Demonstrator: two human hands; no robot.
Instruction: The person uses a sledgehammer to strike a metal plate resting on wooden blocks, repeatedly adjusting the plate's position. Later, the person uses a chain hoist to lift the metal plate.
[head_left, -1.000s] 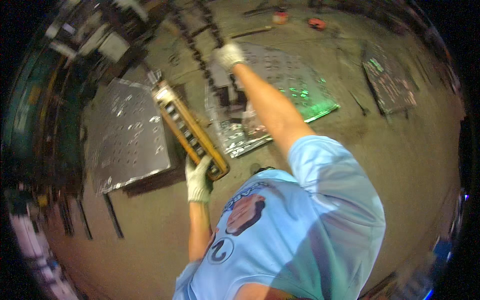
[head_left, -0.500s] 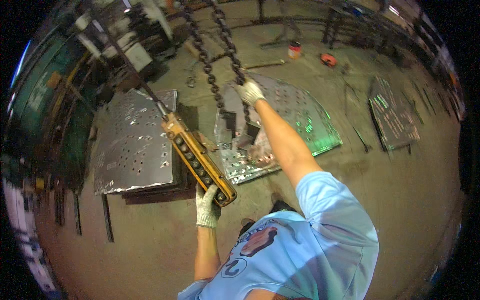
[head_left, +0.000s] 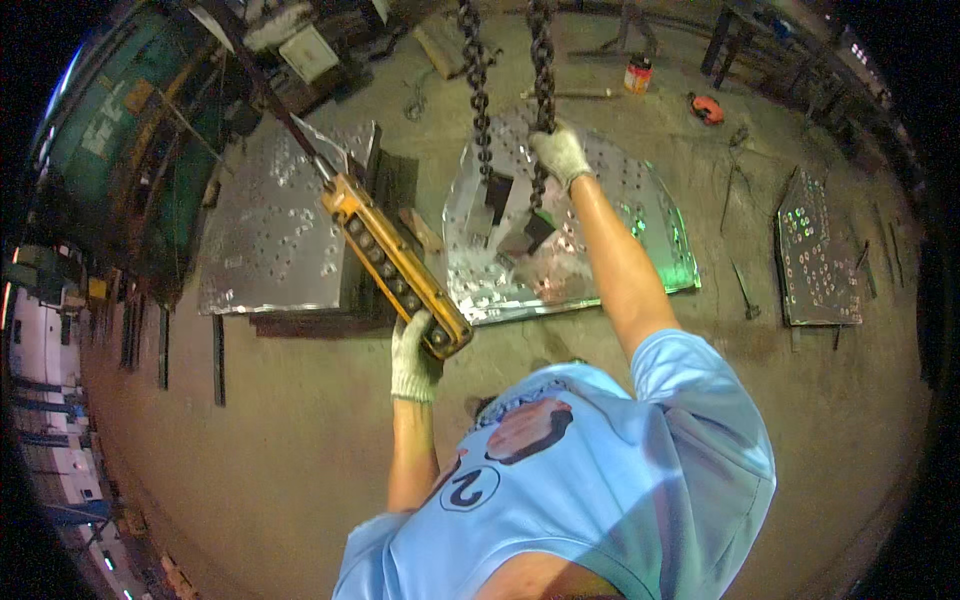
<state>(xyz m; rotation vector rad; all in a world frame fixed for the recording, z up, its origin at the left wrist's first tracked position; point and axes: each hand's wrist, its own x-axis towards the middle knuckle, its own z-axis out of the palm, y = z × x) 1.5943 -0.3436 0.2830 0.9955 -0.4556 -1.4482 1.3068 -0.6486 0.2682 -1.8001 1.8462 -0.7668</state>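
Observation:
In my left hand, gloved in white knit, is a long yellow crane pendant control with a row of dark round buttons; its cable rises to the upper left. My gloved right hand is closed around the right-hand heavy chain. A second chain hangs beside it, untouched. At the lower ends of the chains are two dark block-like fittings, one the left fitting, the other the right fitting. They appear over a large perforated metal plate; whether they touch it cannot be made out.
Another perforated plate lies on a stack to the left. A smaller holed plate is at the right. A red-labelled container and an orange coiled item stand farther back on the floor. Dark machinery lines the left side.
The view has shifted. My right hand and the chains have moved right relative to the middle plate, the fittings with them. Both hands keep their grips.

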